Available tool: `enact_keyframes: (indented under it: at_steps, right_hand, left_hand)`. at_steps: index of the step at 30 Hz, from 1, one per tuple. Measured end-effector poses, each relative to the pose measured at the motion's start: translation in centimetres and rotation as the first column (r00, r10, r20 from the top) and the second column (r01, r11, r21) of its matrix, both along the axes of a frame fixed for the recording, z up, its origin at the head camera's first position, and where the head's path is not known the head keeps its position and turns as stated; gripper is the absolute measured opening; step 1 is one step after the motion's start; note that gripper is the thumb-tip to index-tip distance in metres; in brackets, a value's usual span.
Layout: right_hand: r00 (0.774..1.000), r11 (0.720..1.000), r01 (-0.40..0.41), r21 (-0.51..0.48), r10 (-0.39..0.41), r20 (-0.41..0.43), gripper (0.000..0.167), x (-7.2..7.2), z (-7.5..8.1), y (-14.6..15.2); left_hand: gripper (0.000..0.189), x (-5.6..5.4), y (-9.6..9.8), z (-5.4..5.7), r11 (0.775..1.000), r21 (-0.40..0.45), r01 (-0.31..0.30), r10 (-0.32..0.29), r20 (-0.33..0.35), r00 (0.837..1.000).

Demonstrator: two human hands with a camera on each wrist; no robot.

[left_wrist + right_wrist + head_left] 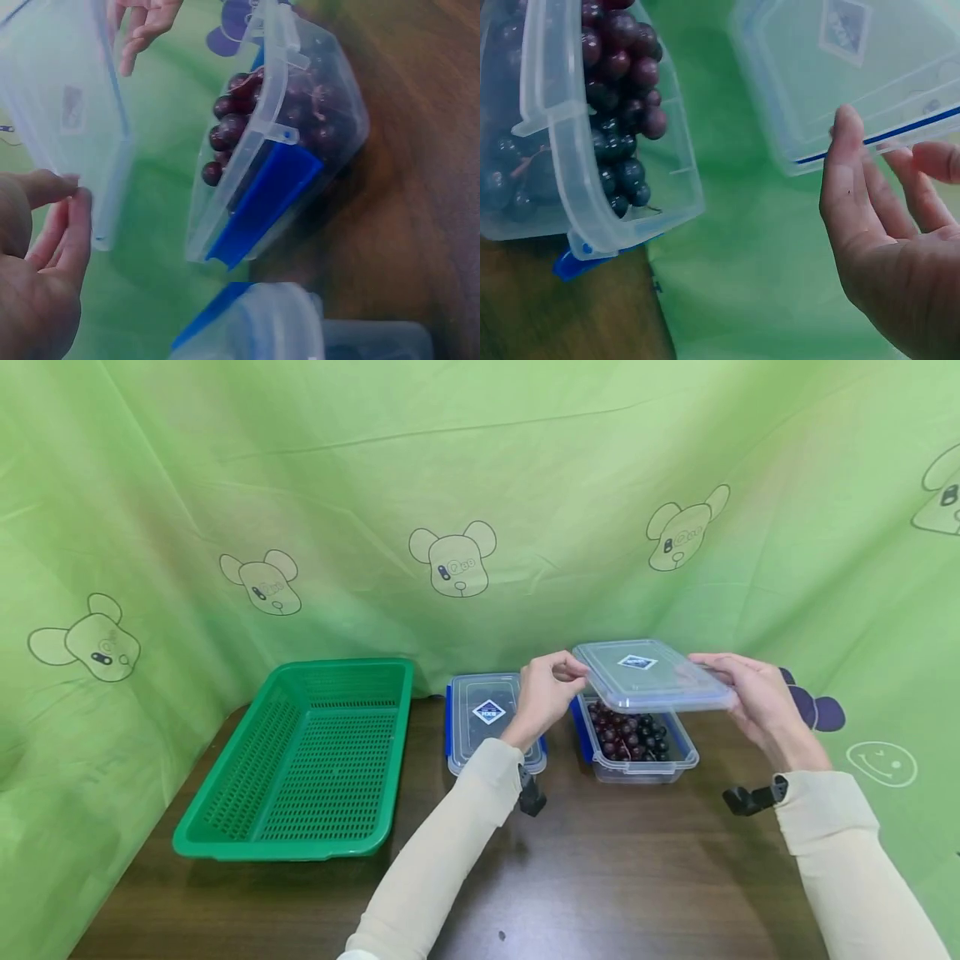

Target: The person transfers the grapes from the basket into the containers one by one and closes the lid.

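Note:
In the head view, a clear plastic lid (667,683) with a blue-and-white label hangs tilted above an uncovered clear food box (637,770). Dark red and black grapes (628,737) lie inside that box. My left hand (546,693) pinches the lid's left edge between thumb and fingers, as the left wrist view also shows. At the opposite edge, my right hand (763,703) holds the lid with its fingers rather extended. The right wrist view shows the fingers (847,172) against the lid's rim. Blue side clips (266,202) on the box are swung outward.
A second lidded box (472,739) with blue clips stands left of the grape box, partly behind my left forearm. Further left is a large green perforated basket (390,810). A green cloth (555,485) hangs behind the brown table (600,877).

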State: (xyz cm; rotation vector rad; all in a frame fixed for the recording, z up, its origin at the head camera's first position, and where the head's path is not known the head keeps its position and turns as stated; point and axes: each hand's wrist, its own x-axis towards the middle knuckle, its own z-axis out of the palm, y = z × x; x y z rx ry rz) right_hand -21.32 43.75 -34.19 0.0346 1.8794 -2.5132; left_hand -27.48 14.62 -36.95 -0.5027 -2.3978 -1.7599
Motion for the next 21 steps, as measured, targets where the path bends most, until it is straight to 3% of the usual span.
enact_keyframes:
  at_steps: [4, 8, 11, 14, 16, 21]
  right_hand:
    - [0.996, 0.989, 0.018, 0.147, -0.031, 0.085, 0.018, -0.3, -0.6, -0.1]
    - [0.985, 0.933, 0.001, 0.359, -0.063, 0.163, 0.029, -0.7, -1.4, -0.2]
    - [0.984, 0.838, -0.022, 0.545, -0.077, 0.158, 0.056, -1.0, -2.1, -0.3]
    - [0.989, 0.722, -0.022, 0.691, -0.088, 0.123, 0.077, -1.1, -2.8, -0.5]
    - [0.989, 0.654, -0.016, 0.757, -0.099, 0.107, 0.075, -1.1, -3.1, -0.6]
    - [0.991, 0.528, -0.013, 0.849, -0.107, 0.082, 0.069, -1.1, -3.5, -1.0]
  left_hand:
    - [0.014, 0.2, 0.5, -0.9, 1.0, 0.001, 0.003, -0.003, 0.041, 0.999]
    - [0.025, 0.7, 1.2, -1.7, 0.999, 0.032, -0.008, 0.004, 0.146, 0.989]
    - [0.032, 1.0, 1.7, -2.2, 0.999, 0.026, -0.035, 0.028, 0.24, 0.97]
    - [0.042, 1.3, 2.0, -2.8, 0.998, -0.021, -0.059, 0.062, 0.291, 0.955]
    - [0.048, 1.4, 2.1, -3.1, 0.996, -0.053, -0.069, 0.082, 0.295, 0.952]
    - [0.051, 1.4, 2.4, -3.6, 0.991, -0.099, -0.085, 0.11, 0.281, 0.953]
